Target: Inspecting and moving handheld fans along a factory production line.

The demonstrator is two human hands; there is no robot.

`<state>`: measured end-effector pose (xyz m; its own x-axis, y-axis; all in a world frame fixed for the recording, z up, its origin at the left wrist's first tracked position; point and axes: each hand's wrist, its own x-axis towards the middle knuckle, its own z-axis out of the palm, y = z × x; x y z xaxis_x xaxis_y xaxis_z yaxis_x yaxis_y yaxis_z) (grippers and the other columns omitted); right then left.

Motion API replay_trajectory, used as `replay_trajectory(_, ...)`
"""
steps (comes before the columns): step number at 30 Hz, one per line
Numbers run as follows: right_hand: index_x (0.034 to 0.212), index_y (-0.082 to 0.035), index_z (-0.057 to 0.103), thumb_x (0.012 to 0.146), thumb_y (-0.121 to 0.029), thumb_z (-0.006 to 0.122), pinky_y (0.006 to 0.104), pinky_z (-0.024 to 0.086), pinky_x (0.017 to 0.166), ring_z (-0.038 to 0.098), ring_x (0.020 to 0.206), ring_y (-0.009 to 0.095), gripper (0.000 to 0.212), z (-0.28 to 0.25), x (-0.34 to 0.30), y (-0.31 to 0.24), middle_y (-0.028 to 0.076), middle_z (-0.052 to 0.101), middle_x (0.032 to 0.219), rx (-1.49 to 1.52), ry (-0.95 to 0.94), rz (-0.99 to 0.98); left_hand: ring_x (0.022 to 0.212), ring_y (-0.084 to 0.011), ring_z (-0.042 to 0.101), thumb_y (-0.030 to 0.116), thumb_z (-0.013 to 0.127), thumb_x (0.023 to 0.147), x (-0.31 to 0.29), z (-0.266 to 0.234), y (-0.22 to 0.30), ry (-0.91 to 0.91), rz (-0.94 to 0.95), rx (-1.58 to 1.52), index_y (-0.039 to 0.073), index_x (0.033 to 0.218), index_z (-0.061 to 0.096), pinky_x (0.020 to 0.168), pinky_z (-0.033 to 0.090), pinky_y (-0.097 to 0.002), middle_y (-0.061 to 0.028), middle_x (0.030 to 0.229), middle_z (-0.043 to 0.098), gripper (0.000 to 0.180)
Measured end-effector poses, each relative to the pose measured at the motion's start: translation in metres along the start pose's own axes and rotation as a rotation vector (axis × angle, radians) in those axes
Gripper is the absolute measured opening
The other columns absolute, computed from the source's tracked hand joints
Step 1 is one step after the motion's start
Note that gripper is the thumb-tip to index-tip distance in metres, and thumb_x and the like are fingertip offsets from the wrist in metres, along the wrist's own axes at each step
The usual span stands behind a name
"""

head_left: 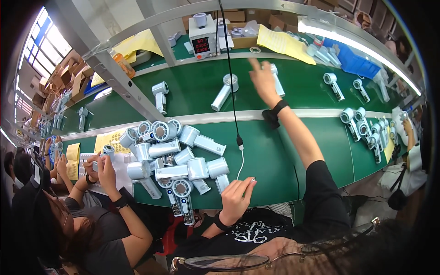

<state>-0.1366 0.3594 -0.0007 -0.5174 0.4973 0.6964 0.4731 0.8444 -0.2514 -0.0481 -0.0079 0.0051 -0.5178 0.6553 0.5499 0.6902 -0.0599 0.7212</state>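
My left hand point(236, 200) is closed near the table's front edge, beside a heap of light blue handheld fans point(172, 172). The lower end of a white charging cable point(242, 160) runs into its curled fingers; the plug is hidden there. The cable hangs from a black cord point(232, 82). My right hand point(266, 83) reaches out over the far green belt, its fingers stretched out and apart. Just right of it, partly covered, lies a handheld fan point(277, 81). Another handheld fan point(224, 93) lies left of that hand.
A power supply point(200, 39) with a red display stands on the shelf behind. More fans point(366, 128) lie at the right. A metal post point(123, 82) rises at left. A co-worker's hands point(103, 169) hold a fan there. A blue bin point(353, 62) sits at back right.
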Motion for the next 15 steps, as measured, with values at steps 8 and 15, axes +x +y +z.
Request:
replay_trajectory(8,0.109,-0.014,0.059,0.088,-0.047,0.058,0.0417,0.051,0.058,0.065,0.077,0.035,0.04,0.033,-0.025,-0.085,0.021,0.063,0.072,0.111,-0.541,0.042,0.057,-0.0208,0.059,-0.001,0.071,0.077,0.002,0.001,0.004,-0.024,0.006,-0.02,-0.001,0.087,0.067,0.052,0.044,-0.0287,-0.0083,0.067,0.063,0.011)
replay_trajectory(15,0.124,-0.013,0.043,0.083,-0.016,0.07,0.0394,0.051,0.072,0.066,0.086,0.028,0.048,-0.017,-0.044,-0.028,0.015,0.066,0.095,1.183,-0.644,0.533,0.059,-0.0201,0.061,-0.001,0.07,0.078,-0.003,-0.006,0.006,-0.049,-0.028,-0.083,-0.002,0.087,0.067,0.053,0.045,-0.0275,-0.0087,0.068,0.065,0.01)
